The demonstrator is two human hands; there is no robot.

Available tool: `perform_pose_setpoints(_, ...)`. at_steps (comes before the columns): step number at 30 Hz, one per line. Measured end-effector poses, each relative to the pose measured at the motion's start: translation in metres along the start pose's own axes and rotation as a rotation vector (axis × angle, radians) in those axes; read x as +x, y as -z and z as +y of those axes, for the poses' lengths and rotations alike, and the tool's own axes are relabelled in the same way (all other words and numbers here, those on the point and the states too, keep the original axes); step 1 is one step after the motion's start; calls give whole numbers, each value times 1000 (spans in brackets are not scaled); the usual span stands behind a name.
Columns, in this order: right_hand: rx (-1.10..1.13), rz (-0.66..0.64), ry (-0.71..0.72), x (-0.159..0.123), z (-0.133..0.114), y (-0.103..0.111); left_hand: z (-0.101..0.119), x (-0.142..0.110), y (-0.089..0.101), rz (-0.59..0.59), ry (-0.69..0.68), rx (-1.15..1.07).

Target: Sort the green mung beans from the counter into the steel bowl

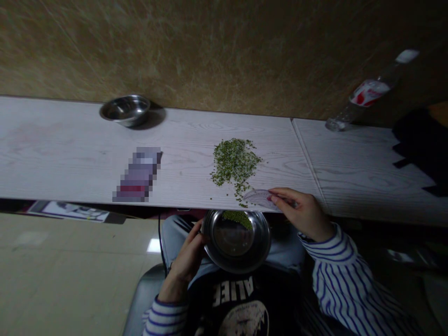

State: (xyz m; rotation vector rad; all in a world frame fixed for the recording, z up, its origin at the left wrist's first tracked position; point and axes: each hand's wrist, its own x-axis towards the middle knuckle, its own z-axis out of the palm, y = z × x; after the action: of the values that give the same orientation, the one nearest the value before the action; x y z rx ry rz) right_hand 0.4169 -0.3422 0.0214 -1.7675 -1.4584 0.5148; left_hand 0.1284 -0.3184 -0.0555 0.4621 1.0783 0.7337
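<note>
My left hand [190, 254] grips the left rim of a steel bowl [234, 263], held below the table's front edge over my lap. Green beans [238, 218], small like mung beans, lie in the bowl on the side nearest the table. In my right hand [303, 208] is a clear half-round protractor [258, 198], pinched between thumb and fingers. It lies low over the table edge, its curved side beside a few stray beans. Just beyond it spreads a pile of green beans mixed with whitish grains [235, 160].
A second steel bowl [125, 111] stands at the back left of the white table [59, 154]. Nearer lies a pixelated flat object [138, 175]. A clear bottle [367, 95] with a red and white label stands at the back right, near dark cloth [423, 144].
</note>
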Motion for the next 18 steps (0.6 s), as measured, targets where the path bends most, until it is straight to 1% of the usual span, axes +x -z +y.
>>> perform_pose_setpoints(7, 17, 8, 15, 3, -2, -5, 1, -2, -1, -5, -18, 6)
perform_pose_setpoints(13, -3, 11, 31, 6, 0, -6, 2, -2, -2, -10, -8, 14)
perform_pose_setpoints(18, -10, 16, 29, 12, 4, -7, 5, -2, -5, 10, 13, 11)
